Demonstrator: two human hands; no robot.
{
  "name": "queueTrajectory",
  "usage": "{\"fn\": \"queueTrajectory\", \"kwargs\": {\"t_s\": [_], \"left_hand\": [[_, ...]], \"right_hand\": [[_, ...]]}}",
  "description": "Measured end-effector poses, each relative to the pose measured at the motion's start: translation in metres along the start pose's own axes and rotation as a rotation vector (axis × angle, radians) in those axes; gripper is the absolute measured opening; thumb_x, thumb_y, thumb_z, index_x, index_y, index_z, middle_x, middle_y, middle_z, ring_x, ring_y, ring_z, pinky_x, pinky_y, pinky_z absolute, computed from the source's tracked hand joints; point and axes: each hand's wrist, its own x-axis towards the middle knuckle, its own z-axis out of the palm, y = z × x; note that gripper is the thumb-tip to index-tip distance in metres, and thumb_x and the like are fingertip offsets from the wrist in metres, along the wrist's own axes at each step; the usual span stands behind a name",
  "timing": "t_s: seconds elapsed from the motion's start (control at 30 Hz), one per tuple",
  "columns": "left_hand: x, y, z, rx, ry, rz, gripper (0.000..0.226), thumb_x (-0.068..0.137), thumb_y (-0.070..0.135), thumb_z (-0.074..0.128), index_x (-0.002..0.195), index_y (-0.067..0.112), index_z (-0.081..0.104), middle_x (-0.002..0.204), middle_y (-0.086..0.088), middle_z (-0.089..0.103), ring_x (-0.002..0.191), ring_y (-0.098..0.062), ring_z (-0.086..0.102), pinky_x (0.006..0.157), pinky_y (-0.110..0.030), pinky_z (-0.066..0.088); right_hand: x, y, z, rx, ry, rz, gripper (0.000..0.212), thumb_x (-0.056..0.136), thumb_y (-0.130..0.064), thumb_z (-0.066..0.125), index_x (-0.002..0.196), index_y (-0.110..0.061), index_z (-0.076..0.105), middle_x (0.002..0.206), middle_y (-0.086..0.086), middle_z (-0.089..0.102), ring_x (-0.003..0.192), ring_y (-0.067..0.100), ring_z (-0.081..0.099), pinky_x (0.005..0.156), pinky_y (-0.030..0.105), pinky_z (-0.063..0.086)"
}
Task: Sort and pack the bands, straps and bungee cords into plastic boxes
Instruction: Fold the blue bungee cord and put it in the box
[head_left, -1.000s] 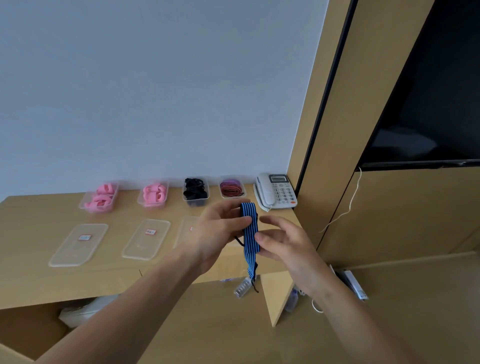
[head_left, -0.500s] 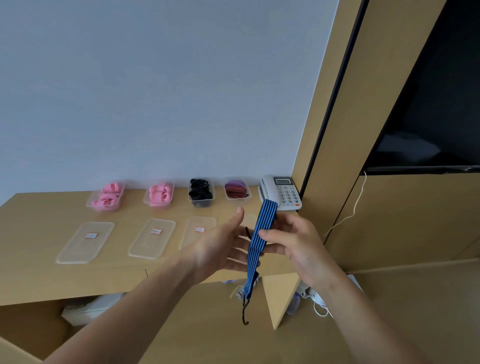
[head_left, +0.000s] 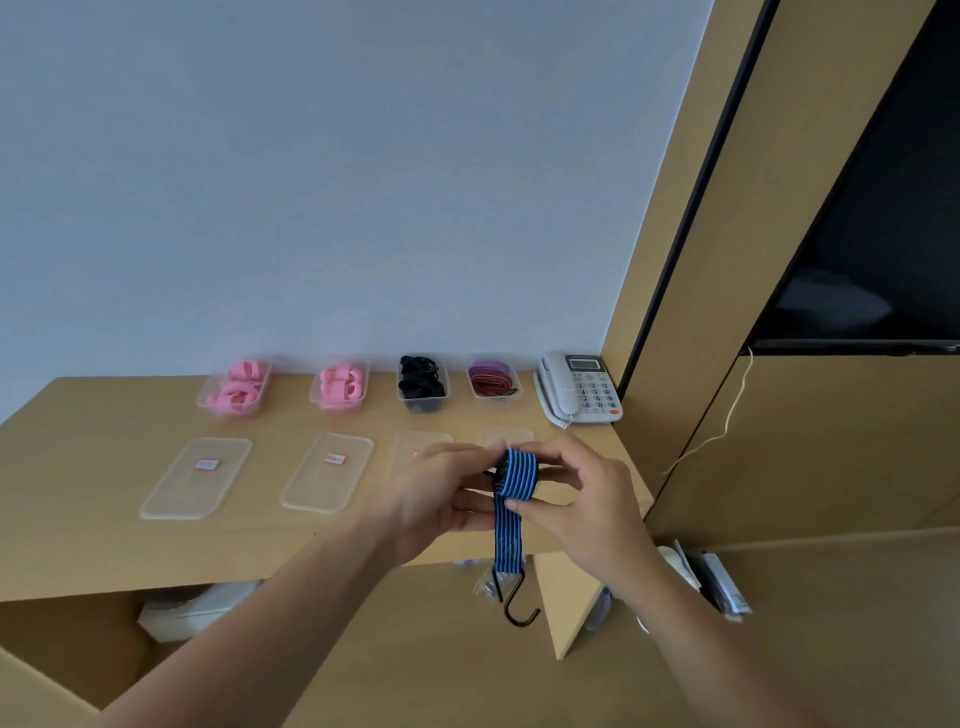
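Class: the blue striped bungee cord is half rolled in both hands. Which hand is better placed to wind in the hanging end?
Probably the right hand: its thumb lies where the tail leaves the blue bungee cord, while the left hand grips the coil.

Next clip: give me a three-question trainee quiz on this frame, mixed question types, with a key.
1. True or false: both the left hand and the right hand hold the blue-and-black striped flat bungee cord.
2. How many open clear plastic boxes stand along the wall on the wooden desk?
3. What hangs from the cord's lower end? A) a black metal hook B) a pink band C) a lid

Key:
1. True.
2. Four: two with pink bands, one with black straps, one with dark red and purple bands.
3. A.
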Motion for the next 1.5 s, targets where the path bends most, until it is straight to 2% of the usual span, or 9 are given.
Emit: {"fn": "queueTrajectory", "kwargs": {"t_s": [0.23, 0.37, 0.5, 0.6, 0.9, 1.1, 1.23, 1.37, 1.5], "left_hand": [[-0.006, -0.004, -0.032, -0.121, -0.005, 0.013, 0.025, 0.087, 0.003, 0.07, 0.112, 0.003, 0.074, 0.1, -0.015, 0.076, 0.084, -0.026, 0.073, 0.074, -0.032, 0.059], [-0.01, -0.005, -0.049, -0.2, 0.039, 0.066, 0.031, 0.082, -0.01, 0.069, 0.11, 0.002, 0.071, 0.097, -0.014, 0.076, 0.084, -0.026, 0.075, 0.071, -0.032, 0.06], [-0.011, -0.003, -0.061, -0.236, 0.055, 0.139, 0.034, 0.079, -0.01, 0.073, 0.111, 0.002, 0.072, 0.1, -0.014, 0.075, 0.088, -0.027, 0.074, 0.086, -0.039, 0.061], [-0.012, -0.006, -0.066, -0.217, 0.097, 0.179, 0.034, 0.079, -0.011, 0.073, 0.109, 0.003, 0.072, 0.097, -0.013, 0.075, 0.087, -0.025, 0.074, 0.081, -0.036, 0.062], [-0.011, -0.038, -0.071, 0.032, 0.317, 0.279, 0.036, 0.081, -0.005, 0.078, 0.114, 0.008, 0.071, 0.113, -0.012, 0.071, 0.103, -0.026, 0.071, 0.087, -0.038, 0.061], [0.013, -0.042, -0.084, 0.009, 0.421, 0.296, 0.037, 0.078, 0.0, 0.083, 0.109, 0.016, 0.071, 0.108, -0.003, 0.073, 0.096, -0.019, 0.072, 0.077, -0.026, 0.06], [0.037, -0.052, -0.09, 0.134, 0.509, 0.309, 0.04, 0.078, 0.005, 0.084, 0.109, 0.025, 0.068, 0.101, 0.004, 0.073, 0.085, -0.011, 0.073, 0.061, -0.013, 0.051], [0.074, -0.052, -0.098, 0.21, 0.599, 0.281, 0.038, 0.076, 0.014, 0.087, 0.103, 0.031, 0.067, 0.104, 0.005, 0.069, 0.083, -0.014, 0.072, 0.059, -0.016, 0.048], [0.121, -0.04, -0.104, 0.184, 0.647, 0.215, 0.036, 0.071, 0.027, 0.09, 0.097, 0.034, 0.066, 0.103, 0.006, 0.066, 0.085, -0.02, 0.072, 0.077, -0.038, 0.061]], "right_hand": [[-0.007, -0.005, 0.028, -0.177, 0.003, -0.193, 0.046, 0.069, 0.015, 0.076, 0.106, -0.012, 0.078, 0.123, -0.008, 0.068, 0.114, 0.005, 0.065, 0.099, 0.026, 0.053], [-0.013, -0.017, 0.043, 0.222, -0.105, 0.214, 0.042, 0.084, -0.014, 0.065, 0.125, -0.025, 0.068, 0.124, -0.002, 0.07, 0.121, 0.011, 0.063, 0.103, 0.032, 0.05], [-0.014, -0.028, 0.058, 0.621, -0.163, 0.567, 0.05, 0.089, -0.03, 0.071, 0.135, -0.016, 0.056, 0.118, 0.016, 0.072, 0.113, 0.028, 0.068, 0.104, 0.047, 0.051], [-0.016, -0.035, 0.071, 0.663, -0.127, 0.639, 0.037, 0.093, -0.027, 0.065, 0.125, -0.008, 0.063, 0.108, 0.023, 0.07, 0.099, 0.041, 0.068, 0.097, 0.054, 0.051], [-0.018, -0.024, 0.098, 0.399, -0.11, 0.744, 0.019, 0.096, -0.023, 0.067, 0.112, -0.013, 0.07, 0.095, 0.013, 0.077, 0.081, 0.032, 0.074, 0.089, 0.048, 0.058], [-0.006, 0.001, 0.111, 0.697, 0.001, 0.93, 0.024, 0.089, -0.023, 0.076, 0.102, -0.002, 0.075, 0.089, 0.016, 0.072, 0.071, 0.03, 0.066, 0.078, 0.049, 0.061], [0.015, 0.026, 0.118, 0.419, 0.073, 0.838, 0.027, 0.085, -0.015, 0.08, 0.108, -0.007, 0.07, 0.086, 0.01, 0.076, 0.069, 0.024, 0.071, 0.077, 0.044, 0.063], [0.045, 0.054, 0.121, -0.033, -0.03, 0.578, 0.033, 0.08, -0.027, 0.082, 0.108, -0.032, 0.064, 0.092, -0.01, 0.071, 0.075, 0.005, 0.068, 0.067, 0.018, 0.054], [0.083, 0.085, 0.122, -0.231, -0.037, 0.349, 0.037, 0.083, -0.022, 0.08, 0.116, -0.024, 0.065, 0.099, -0.009, 0.064, 0.071, 0.012, 0.063, 0.074, 0.032, 0.053]]}}
